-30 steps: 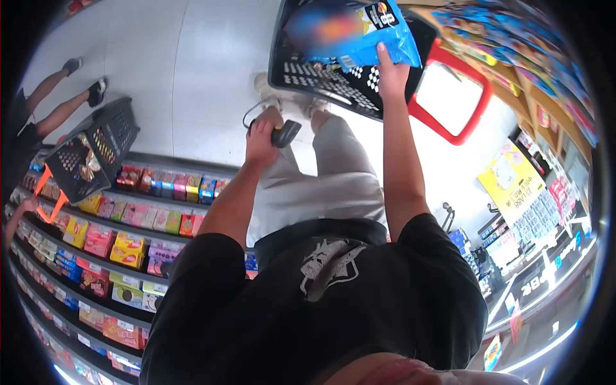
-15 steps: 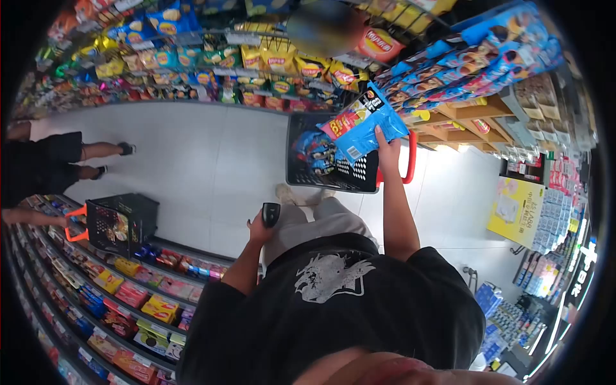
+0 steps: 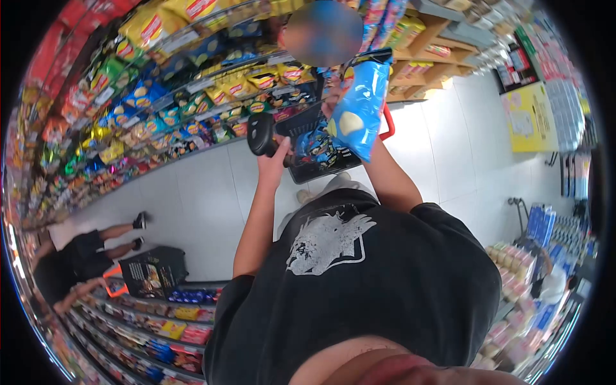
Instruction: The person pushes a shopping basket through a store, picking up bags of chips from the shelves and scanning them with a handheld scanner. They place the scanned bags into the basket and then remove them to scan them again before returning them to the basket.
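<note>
A black handheld barcode scanner [image 3: 260, 133] is in my left hand [image 3: 280, 156], fingers wrapped round its grip, raised at the left side of the basket. My right hand [image 3: 331, 102] grips a blue bag of chips [image 3: 361, 102], upright above the basket; the bag covers most of that hand, with only some fingers showing at its left edge. Below the bag stands a black shopping basket [image 3: 314, 172] with a red handle [image 3: 387, 124]. Several blue snack bags [image 3: 313, 146] lie inside it.
Shelves of chip bags [image 3: 228, 90] run along the far side. A wooden rack [image 3: 420, 48] stands at the right, near a yellow box [image 3: 525, 119]. At the left, another person [image 3: 74, 263] holds a black basket [image 3: 154, 273] beside low shelves of packets [image 3: 173, 328].
My left hand has risen with the scanner from beside my leg to beside the basket. The chip bag has been turned and now stands upright. My view has swung round.
</note>
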Tool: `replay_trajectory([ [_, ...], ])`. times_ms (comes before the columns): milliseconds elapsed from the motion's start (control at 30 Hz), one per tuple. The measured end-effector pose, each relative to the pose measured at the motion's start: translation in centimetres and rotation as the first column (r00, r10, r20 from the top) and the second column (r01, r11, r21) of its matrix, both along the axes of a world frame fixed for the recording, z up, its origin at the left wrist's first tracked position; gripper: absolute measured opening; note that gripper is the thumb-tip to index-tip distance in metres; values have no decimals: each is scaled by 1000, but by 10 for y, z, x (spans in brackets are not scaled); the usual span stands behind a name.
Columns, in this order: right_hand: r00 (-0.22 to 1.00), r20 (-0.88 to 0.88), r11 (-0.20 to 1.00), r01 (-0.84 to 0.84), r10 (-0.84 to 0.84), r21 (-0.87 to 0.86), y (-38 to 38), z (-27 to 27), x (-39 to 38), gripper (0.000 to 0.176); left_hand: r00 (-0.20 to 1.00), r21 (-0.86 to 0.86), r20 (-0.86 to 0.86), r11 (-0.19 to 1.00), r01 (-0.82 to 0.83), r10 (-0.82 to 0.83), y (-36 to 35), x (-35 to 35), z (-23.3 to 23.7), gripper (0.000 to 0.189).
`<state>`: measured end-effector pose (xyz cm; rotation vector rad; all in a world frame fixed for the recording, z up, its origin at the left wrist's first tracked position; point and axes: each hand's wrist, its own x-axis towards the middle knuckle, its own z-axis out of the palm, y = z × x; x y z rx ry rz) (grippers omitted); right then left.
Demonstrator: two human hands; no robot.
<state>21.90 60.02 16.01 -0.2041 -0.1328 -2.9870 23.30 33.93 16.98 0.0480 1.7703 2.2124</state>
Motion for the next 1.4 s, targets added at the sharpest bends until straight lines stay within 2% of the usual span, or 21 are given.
replay_trajectory([
  [33, 996, -62, 994, -62, 56, -94, -2, 12, 3, 58, 997, -10, 18, 997, 76, -76, 12, -3, 11, 13],
  [167, 968, -246, 998, 40, -52, -53, -4, 18, 17, 55, 954, 63, -6, 952, 300, -300, 57, 11, 35, 18],
  [267, 957, -259, 991, 128, -131, -29, -1, 15, 21, 55, 937, -82, -64, 938, 338, -343, 79, 27, 37, 29],
  [300, 950, -281, 990, 142, -135, 4, 2, 16, 22, 53, 942, -100, -156, 954, 284, -297, 87, 32, 39, 41],
  [400, 942, -306, 990, 140, -139, -19, -3, 23, 32, 55, 898, -228, -231, 918, 325, -375, 85, 41, 54, 44],
  [433, 930, -339, 990, 138, -141, -34, -7, 28, 35, 60, 903, -166, -264, 938, 303, -338, 87, 44, 57, 44],
  [500, 946, -290, 972, 193, -148, 134, -10, 39, 44, 66, 912, -38, -320, 965, 259, -258, 92, 50, 58, 43],
  [633, 959, -217, 906, 251, -184, 341, -2, 48, 57, 67, 958, -126, -66, 955, 269, -278, 89, 47, 27, 39],
  [667, 960, -195, 886, 263, -201, 381, 2, 44, 58, 67, 957, -146, 69, 946, 290, -282, 89, 46, 29, 40],
  [700, 959, -172, 862, 280, -227, 422, 5, 38, 59, 67, 960, -165, 19, 947, 277, -278, 90, 41, 5, 43],
  [733, 955, -147, 837, 296, -257, 459, 10, 30, 59, 67, 941, -123, 151, 939, 321, -302, 97, 43, 31, 49],
  [767, 949, -119, 815, 311, -291, 490, 15, 23, 59, 67, 931, -240, 173, 903, 356, -321, 96, 39, 23, 51],
  [900, 906, 8, 736, 340, -424, 585, 48, -1, 66, 66, 955, -235, 79, 925, 297, -286, 100, 58, 21, 58],
  [1000, 879, 106, 691, 284, -464, 665, 74, -16, 64, 66, 969, -242, -70, 947, 213, -236, 102, 61, 9, 53],
  [1100, 897, 182, 694, 169, -402, 699, 102, -20, 72, 66, 980, -244, -127, 963, 116, -150, 112, 59, 7, 52],
  [1167, 923, 229, 769, 100, -308, 631, 114, 0, 80, 64, 979, -369, -189, 929, 5, -81, 121, 54, 11, 54],
  [1233, 949, 242, 611, -71, -202, 789, 123, 0, 78, 63, 954, -461, -294, 883, -83, -64, 132, 50, 10, 57],
  [1267, 951, 260, 505, -145, -166, 851, 131, 2, 84, 63, 959, -383, -283, 920, -80, -34, 140, 50, 9, 59],
  [1300, 964, 83, 459, 44, -252, 888, 126, 6, 97, 65, 968, -398, -252, 913, -85, -19, 147, 52, 10, 56],
  [1333, 952, -43, 258, 125, -301, 958, 124, 2, 91, 68, 975, -413, -223, 907, -89, -6, 152, 51, 13, 54],
  [1400, 951, -20, 57, 40, -308, 998, 130, 19, 94, 68, 960, -413, -279, 904, -116, -5, 162, 58, 12, 48],
])
